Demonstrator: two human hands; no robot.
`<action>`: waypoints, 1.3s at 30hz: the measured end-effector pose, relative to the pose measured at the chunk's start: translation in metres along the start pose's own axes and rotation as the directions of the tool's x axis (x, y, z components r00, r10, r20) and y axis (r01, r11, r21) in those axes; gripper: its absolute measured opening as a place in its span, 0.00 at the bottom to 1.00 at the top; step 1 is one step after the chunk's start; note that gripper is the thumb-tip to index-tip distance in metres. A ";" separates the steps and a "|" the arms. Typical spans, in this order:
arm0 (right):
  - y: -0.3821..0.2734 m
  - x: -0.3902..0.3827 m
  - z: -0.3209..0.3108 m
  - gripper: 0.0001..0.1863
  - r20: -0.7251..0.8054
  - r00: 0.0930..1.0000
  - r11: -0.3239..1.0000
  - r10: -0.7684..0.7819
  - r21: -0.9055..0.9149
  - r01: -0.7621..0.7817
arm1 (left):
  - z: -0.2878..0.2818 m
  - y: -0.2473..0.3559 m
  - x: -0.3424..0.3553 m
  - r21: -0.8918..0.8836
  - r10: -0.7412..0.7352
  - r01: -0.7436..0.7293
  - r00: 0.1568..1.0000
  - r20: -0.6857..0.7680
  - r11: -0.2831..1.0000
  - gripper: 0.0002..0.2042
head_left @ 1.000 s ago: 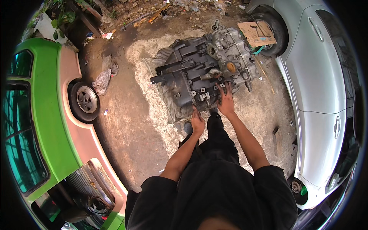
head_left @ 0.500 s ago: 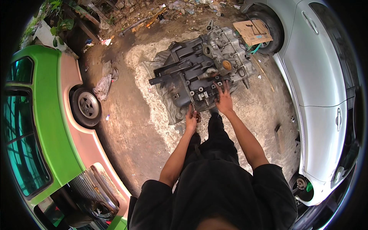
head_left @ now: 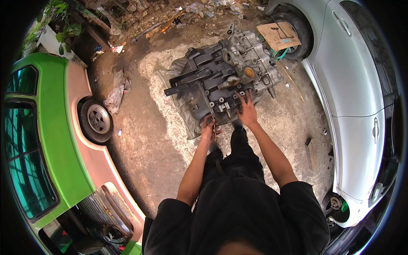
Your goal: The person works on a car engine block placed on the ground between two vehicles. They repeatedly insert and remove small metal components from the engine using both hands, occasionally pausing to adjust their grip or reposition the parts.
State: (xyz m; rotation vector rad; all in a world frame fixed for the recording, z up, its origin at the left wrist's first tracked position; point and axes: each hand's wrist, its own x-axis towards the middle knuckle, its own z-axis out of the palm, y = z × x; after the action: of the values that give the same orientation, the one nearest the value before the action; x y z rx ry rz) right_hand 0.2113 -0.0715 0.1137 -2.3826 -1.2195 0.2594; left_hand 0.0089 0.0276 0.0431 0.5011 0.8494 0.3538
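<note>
A car engine point(head_left: 255, 59) lies on the ground before me, with bare grey metal on its far right side. A black intake manifold point(head_left: 197, 95) covers its left and near part. Splayed over the manifold's near right edge, my right hand point(head_left: 247, 114) rests with its fingers apart. At the near edge, left of it, my left hand point(head_left: 207, 127) has its fingers curled together. A small reddish end point(head_left: 219, 131) shows beside that hand, too small to identify. What the left fingers grip is mostly hidden. Under the engine is a crumpled grey sheet point(head_left: 187, 121).
A green and pink vehicle point(head_left: 78, 127) stands on the left, a silver car point(head_left: 350, 85) on the right. A cardboard piece point(head_left: 276, 38) with a dark tool on it sits by the silver car's wheel. Litter point(head_left: 204, 10) lies along the far edge.
My left hand has shifted slightly left and its fingers have curled in more at the engine's near edge. The right hand stays almost in place.
</note>
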 end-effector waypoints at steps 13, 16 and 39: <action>-0.001 0.000 -0.002 0.51 0.001 1.000 1.000 -0.008 0.022 0.008 | -0.001 -0.002 0.011 -0.073 -0.039 0.032 0.993 -0.107 0.997 0.16; 0.001 0.000 -0.002 0.51 0.006 1.000 1.000 -0.007 0.026 0.007 | -0.008 0.008 0.012 -0.050 -0.086 0.082 0.992 -0.093 0.995 0.17; -0.001 0.000 -0.005 0.52 0.026 1.000 1.000 -0.002 0.029 0.002 | -0.013 0.028 0.004 0.097 -0.110 0.111 0.994 -0.012 0.989 0.17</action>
State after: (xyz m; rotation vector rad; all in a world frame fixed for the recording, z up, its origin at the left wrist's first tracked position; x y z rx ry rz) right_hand 0.2124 -0.0722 0.1189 -2.3600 -1.2215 0.3058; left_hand -0.0013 0.0566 0.0485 0.5415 0.9003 0.2127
